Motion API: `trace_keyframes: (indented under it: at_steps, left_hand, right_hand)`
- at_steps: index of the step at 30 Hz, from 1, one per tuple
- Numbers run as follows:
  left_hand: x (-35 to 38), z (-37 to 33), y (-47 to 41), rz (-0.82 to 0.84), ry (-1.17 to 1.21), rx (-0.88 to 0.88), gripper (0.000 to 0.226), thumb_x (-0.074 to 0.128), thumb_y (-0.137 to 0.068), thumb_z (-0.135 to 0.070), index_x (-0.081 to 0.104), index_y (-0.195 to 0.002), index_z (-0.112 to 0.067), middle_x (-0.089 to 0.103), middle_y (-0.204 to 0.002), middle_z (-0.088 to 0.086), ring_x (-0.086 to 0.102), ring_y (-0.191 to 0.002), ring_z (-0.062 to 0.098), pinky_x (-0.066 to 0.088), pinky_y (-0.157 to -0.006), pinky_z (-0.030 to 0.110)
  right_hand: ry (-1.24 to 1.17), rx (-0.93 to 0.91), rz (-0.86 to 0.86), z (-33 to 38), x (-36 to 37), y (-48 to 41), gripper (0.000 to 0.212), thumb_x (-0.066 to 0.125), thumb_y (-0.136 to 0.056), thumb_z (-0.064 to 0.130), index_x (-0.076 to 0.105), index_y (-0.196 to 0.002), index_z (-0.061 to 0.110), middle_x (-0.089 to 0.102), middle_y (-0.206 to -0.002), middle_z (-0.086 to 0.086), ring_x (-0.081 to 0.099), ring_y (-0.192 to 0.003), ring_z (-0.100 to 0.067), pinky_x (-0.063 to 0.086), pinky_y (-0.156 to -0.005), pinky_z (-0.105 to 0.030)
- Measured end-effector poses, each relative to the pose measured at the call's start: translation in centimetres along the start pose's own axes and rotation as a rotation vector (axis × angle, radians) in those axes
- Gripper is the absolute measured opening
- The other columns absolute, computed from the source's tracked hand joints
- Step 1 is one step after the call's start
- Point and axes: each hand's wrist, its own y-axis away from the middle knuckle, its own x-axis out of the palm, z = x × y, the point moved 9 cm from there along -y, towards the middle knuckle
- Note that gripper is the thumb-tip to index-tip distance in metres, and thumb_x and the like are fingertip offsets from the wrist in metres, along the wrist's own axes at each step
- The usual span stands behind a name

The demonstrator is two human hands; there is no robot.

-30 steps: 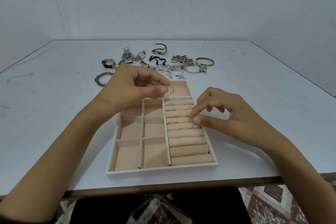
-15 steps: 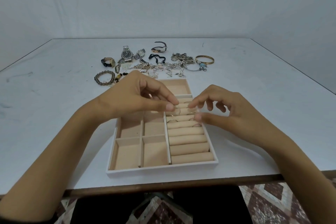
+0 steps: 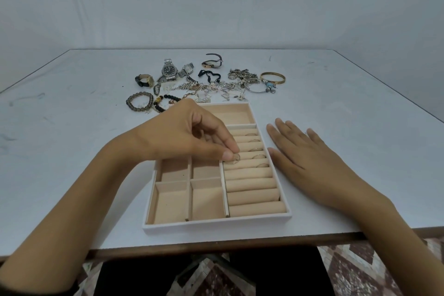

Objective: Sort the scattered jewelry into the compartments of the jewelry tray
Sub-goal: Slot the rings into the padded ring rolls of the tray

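A white jewelry tray [image 3: 216, 224] with beige lining sits near the table's front edge. Square compartments fill its left side and padded ring rolls [image 3: 252, 184] its right. My left hand [image 3: 182, 137] hovers over the tray and pinches a thin ring [image 3: 235, 159] at a slot between the rolls, on their left end. Several rings [image 3: 255, 149] stand in the slots further back. My right hand [image 3: 302, 151] lies flat on the table, fingers straight, just right of the tray. Scattered jewelry [image 3: 216, 86] lies beyond the tray.
Behind the tray lie watches [image 3: 169, 71], a grey bead bracelet [image 3: 139, 102], a gold bangle [image 3: 272, 77], a silver bangle [image 3: 253, 85] and tangled chains. The table's front edge [image 3: 216, 245] is close to my body. A plain wall stands behind.
My left hand brought the ring down from above the tray's back compartment to the ring rolls. My right hand left the rolls, opened, and now lies flat on the table.
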Motion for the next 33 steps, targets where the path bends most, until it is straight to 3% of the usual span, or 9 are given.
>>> trace_keyframes:
  at_steps: [5,9,11,14,19,25,33]
  left_hand:
    - [0.5,0.0,-0.1,0.041,-0.032,0.008,0.021,0.079,-0.069,-0.024,0.079,-0.088,-0.015,0.077,-0.082,0.001,0.070,-0.086,0.029,0.052,-0.086,0.047]
    - [0.9,0.3,-0.2,0.072,-0.027,0.034,0.023,0.083,-0.070,-0.036,0.079,-0.088,-0.023,0.075,-0.083,0.007,0.063,-0.079,0.039,0.051,-0.077,0.052]
    - [1.0,0.3,-0.2,0.091,-0.030,0.066,0.024,0.079,-0.069,-0.039,0.079,-0.088,-0.025,0.072,-0.082,0.012,0.055,-0.073,0.039,0.047,-0.069,0.048]
    - [1.3,0.3,-0.2,0.109,-0.054,0.099,0.020,0.078,-0.072,-0.036,0.079,-0.089,-0.024,0.069,-0.085,0.006,0.055,-0.076,0.030,0.047,-0.071,0.043]
    - [1.4,0.5,-0.2,0.121,-0.063,0.105,0.015,0.077,-0.077,-0.026,0.079,-0.091,-0.021,0.066,-0.089,0.002,0.058,-0.084,0.033,0.048,-0.079,0.050]
    - [0.3,0.4,-0.4,0.024,-0.026,0.115,0.016,0.077,-0.077,-0.029,0.077,-0.091,-0.022,0.067,-0.089,0.000,0.054,-0.078,0.029,0.045,-0.071,0.029]
    - [1.6,0.8,-0.6,0.098,-0.084,0.098,0.011,0.077,-0.078,-0.024,0.076,-0.088,-0.019,0.069,-0.089,0.002,0.060,-0.086,0.029,0.049,-0.077,0.034]
  right_hand:
    - [-0.001,0.000,-0.009,0.1,-0.1,-0.1,0.076,-0.003,-0.081,0.061,-0.004,-0.151,0.034,-0.012,-0.159,0.014,-0.015,-0.144,0.000,-0.008,-0.120,-0.032]
    - [0.000,0.007,-0.010,0.0,-0.1,-0.1,0.069,0.001,-0.087,0.058,-0.004,-0.151,0.034,-0.012,-0.159,0.014,-0.014,-0.144,-0.001,-0.008,-0.120,-0.032]
    - [0.001,0.006,-0.013,-0.1,-0.1,-0.1,0.070,-0.001,-0.087,0.061,-0.004,-0.151,0.034,-0.012,-0.159,0.014,-0.014,-0.144,0.000,-0.008,-0.120,-0.031]
    - [-0.004,0.004,-0.015,0.0,-0.1,-0.1,0.073,-0.005,-0.085,0.064,-0.004,-0.151,0.035,-0.012,-0.158,0.014,-0.014,-0.144,0.000,-0.008,-0.120,-0.031]
    - [-0.011,0.006,-0.019,0.1,-0.2,0.0,0.077,-0.003,-0.079,0.062,-0.004,-0.151,0.035,-0.011,-0.159,0.014,-0.014,-0.144,0.000,-0.008,-0.120,-0.031]
    - [-0.004,0.006,-0.016,0.1,-0.1,-0.1,0.072,-0.001,-0.084,0.061,-0.003,-0.151,0.034,-0.011,-0.159,0.014,-0.014,-0.144,0.000,-0.007,-0.120,-0.031]
    - [-0.005,0.007,-0.013,0.0,-0.2,-0.1,0.075,-0.002,-0.081,0.061,-0.004,-0.151,0.035,-0.012,-0.158,0.015,-0.014,-0.144,0.000,-0.008,-0.120,-0.031]
